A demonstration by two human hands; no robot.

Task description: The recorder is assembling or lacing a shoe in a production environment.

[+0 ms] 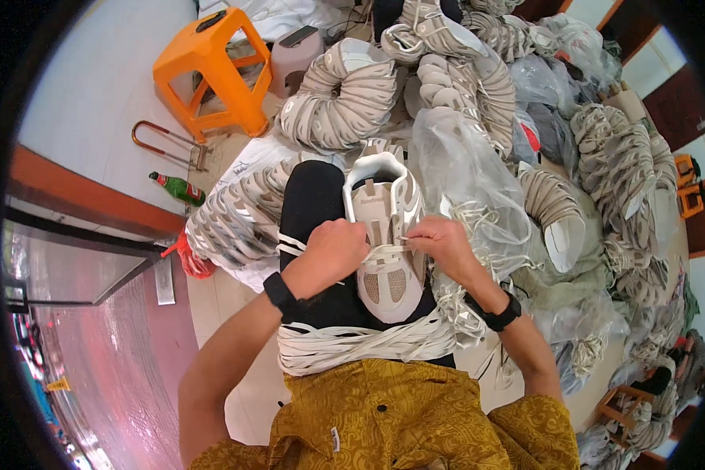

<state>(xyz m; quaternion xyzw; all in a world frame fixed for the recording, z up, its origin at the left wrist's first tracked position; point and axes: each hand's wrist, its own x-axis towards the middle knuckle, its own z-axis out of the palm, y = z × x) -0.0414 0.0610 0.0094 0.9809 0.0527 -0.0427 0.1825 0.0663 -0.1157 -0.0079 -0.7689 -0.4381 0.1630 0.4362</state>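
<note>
A beige and white sneaker [380, 291] rests on my black-clad legs, its toe pointing toward me. A white shoelace [387, 251] runs across the lower eyelets of its front opening. At the left side of the shoe, my left hand [334, 252] is closed with the fingertips curled in, pinching the lace; what lies inside the fingers is mostly hidden. My right hand [444, 243] pinches the lace at the shoe's right edge. Across my lap lies a thick bundle of loose white laces [368, 346]. Another lace loop [291, 244] hangs over my left thigh.
Curved stacks of shoe uppers [341, 98] lie ahead, with more stacks [247, 215] beside my left leg. Clear plastic bags [466, 168] bulge at the right. An orange stool [211, 70] and a green bottle [178, 188] stand or lie at the left.
</note>
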